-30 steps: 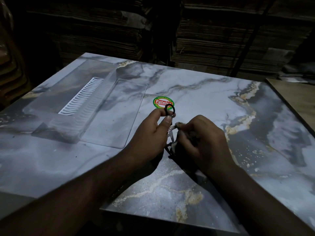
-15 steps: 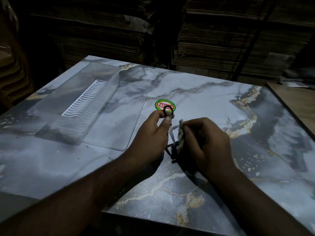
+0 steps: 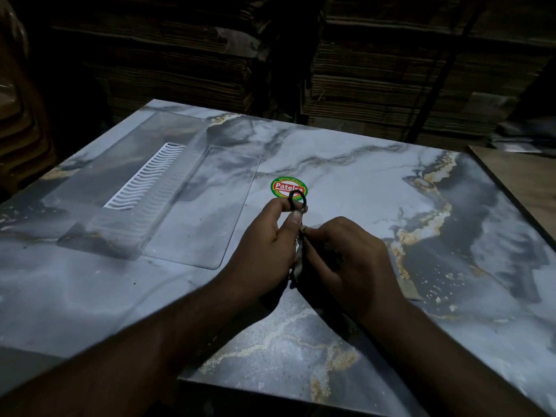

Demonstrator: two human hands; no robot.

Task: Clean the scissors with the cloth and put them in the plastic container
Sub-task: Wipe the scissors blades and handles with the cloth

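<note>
My left hand (image 3: pixel 267 239) pinches small scissors by their black ring handle (image 3: pixel 297 200), which sticks up above my fingers. The blades point down between my two hands and are mostly hidden. My right hand (image 3: pixel 346 257) is closed around a pale cloth (image 3: pixel 298 263) that wraps the blades. Both hands hover just above the marble-patterned table (image 3: pixel 376 182). A clear plastic container (image 3: pixel 132 188) with a white slotted insert lies open to the left of my hands, its flat lid (image 3: pixel 204 206) folded out toward me.
A round green and red sticker (image 3: pixel 288 187) sits on the table just behind the scissors. Stacks of flat cardboard (image 3: pixel 391 70) rise behind the table. A wooden board (image 3: pixel 523 176) adjoins the right edge.
My right hand has slid the cloth along the blades, closer to my left hand. The left hand keeps its hold on the handle.
</note>
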